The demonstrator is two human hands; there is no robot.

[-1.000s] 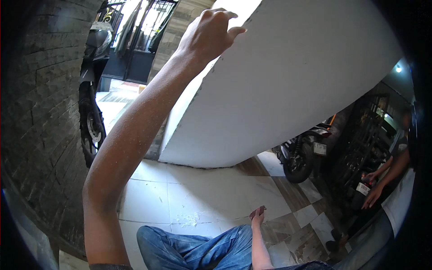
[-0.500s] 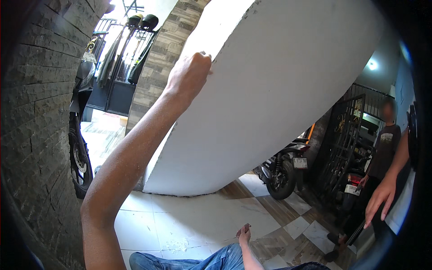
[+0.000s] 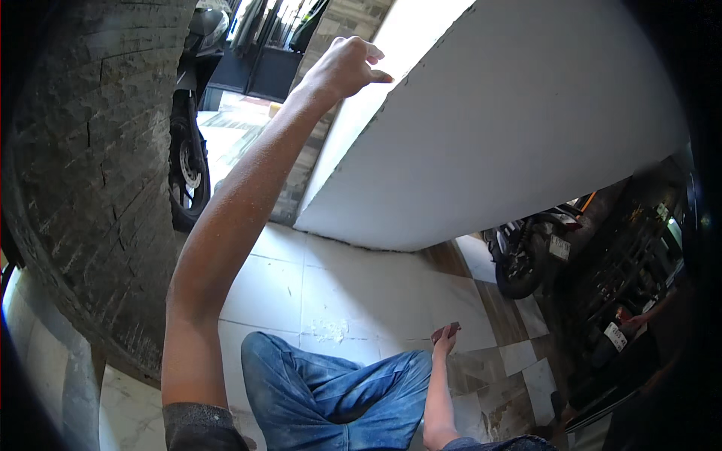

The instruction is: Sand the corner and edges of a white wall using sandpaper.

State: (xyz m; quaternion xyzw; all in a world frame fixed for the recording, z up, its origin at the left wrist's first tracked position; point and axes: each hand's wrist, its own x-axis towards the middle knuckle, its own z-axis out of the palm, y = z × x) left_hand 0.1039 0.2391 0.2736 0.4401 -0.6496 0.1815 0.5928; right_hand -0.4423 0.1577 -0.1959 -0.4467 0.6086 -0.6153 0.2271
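Note:
My left hand [image 3: 347,66] is raised at the end of a dust-flecked arm, beside the slanting edge of a white wall [image 3: 511,113]. Its thumb and bent fingers stand apart, and nothing shows between them. The thumb tip is close to the chipped edge; whether it touches I cannot tell. Low down, by my right knee, my right hand [image 3: 444,344] is closed around a small flat reddish-brown piece [image 3: 453,328], which looks like folded sandpaper. My legs in blue jeans [image 3: 331,391] are bent on the floor below.
White crumbs [image 3: 329,328] lie on the pale tiles [image 3: 263,282]. A rough dark stone wall [image 3: 98,150] rises at left, with a motorcycle wheel [image 3: 188,161] past it. Another motorcycle [image 3: 523,255] stands at right, near a partly visible person [image 3: 650,338] in shadow.
The view has tipped downward, showing more of my legs and the floor. My left thumb and fingers have parted beside the wall edge. My right hand still holds the reddish-brown piece.

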